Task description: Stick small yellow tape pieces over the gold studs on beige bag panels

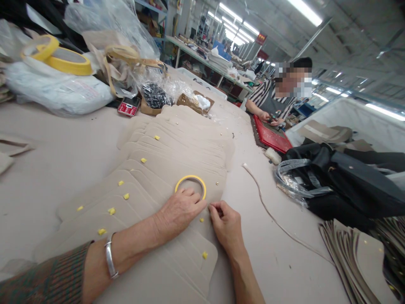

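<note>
My left hand [182, 210] is closed around the near side of a yellow roll of tape [190, 177], just above a spread of overlapping beige panels [152, 169]. Close beside it on the right, my right hand [226, 221] has thumb and index finger pinched together near the panels' right edge; whatever lies between the fingertips is too small to make out. Small yellow tape pieces [112, 211] dot the panels, and a few little metal studs [217, 183] show along their right side.
Across the table a person [281, 95] works over a red tray [272, 133]. Black bags [341, 181] and stacked panels [354, 257] lie at right, with a thin cord [261, 196] nearer. More tape rolls [68, 61] rest on a plastic-wrapped bundle [60, 88] at far left, near small boxes [150, 109].
</note>
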`<state>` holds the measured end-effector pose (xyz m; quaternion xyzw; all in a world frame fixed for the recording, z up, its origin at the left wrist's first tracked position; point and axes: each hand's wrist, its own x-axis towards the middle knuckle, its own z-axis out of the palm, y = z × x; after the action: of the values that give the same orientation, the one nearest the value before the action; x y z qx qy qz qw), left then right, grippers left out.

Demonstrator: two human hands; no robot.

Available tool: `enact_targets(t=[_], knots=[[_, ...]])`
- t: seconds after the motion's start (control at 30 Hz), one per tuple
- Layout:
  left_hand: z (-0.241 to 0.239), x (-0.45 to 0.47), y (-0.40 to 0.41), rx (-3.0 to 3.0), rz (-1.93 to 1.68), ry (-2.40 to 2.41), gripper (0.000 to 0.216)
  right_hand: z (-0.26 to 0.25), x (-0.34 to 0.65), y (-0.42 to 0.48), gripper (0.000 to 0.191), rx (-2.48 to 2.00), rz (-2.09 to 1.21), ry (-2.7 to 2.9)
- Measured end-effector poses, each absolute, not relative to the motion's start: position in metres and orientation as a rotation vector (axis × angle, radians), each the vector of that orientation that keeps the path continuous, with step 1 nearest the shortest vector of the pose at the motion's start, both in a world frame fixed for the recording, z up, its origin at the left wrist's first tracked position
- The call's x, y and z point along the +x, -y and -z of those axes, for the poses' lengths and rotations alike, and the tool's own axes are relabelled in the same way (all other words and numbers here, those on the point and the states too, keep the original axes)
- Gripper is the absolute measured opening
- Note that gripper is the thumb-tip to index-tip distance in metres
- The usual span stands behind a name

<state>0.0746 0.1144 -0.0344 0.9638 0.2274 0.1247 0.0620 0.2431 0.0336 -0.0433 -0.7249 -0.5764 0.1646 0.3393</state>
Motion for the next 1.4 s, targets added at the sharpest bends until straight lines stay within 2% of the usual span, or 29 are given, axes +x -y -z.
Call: enact_targets(t=[0.07,0.17,0.23,0.57,0.87,1.0,1.07,1.2,1.3,1.4], knots=[[0.034,0.075,-0.114,2.912,-0.364,-0.699,0.006,0.043,0.242,-0.035,0.017,-1.915,-0.367,1.501],[0.034,0.075,-0.114,2.903,-0.33,-0.721,0.006,0.044,0.243,-0.03,0.023,-1.965,-0.315,1.382],[0.033,0.075,-0.114,2.894,-0.322,-0.722,0.006,0.045,0.244,-0.024,0.019,-1.965,-0.328,1.34],[0.034,0.073,-0.115,2.863,-0.365,-0.698,0.006,0.055,0.232,-0.024,0.02,-1.991,-0.162,1.474],[0.029,0.07,-0.113,2.875,-0.458,-0.655,0.012,0.04,0.236,-0.028,0.021,-2.009,-0.354,1.589],[0.024,0.063,-0.118,2.831,-0.559,-0.629,0.014,0.028,0.238,-0.019,0.037,-2.006,-0.499,1.793],[0.024,0.06,-0.121,2.781,-0.646,-0.588,0.016,0.025,0.239,-0.018,0.037,-1.949,-0.501,1.761],[0.026,0.058,-0.121,2.675,-0.874,-0.428,0.024,0.023,0.237,-0.019,0.017,-1.679,-0.379,1.496],[0.027,0.058,-0.117,2.669,-0.883,-0.433,0.037,0.02,0.232,-0.02,0.018,-1.516,-0.321,1.521],[0.026,0.058,-0.114,2.689,-0.814,-0.477,0.037,0.017,0.227,-0.022,0.023,-1.436,-0.256,1.642]])
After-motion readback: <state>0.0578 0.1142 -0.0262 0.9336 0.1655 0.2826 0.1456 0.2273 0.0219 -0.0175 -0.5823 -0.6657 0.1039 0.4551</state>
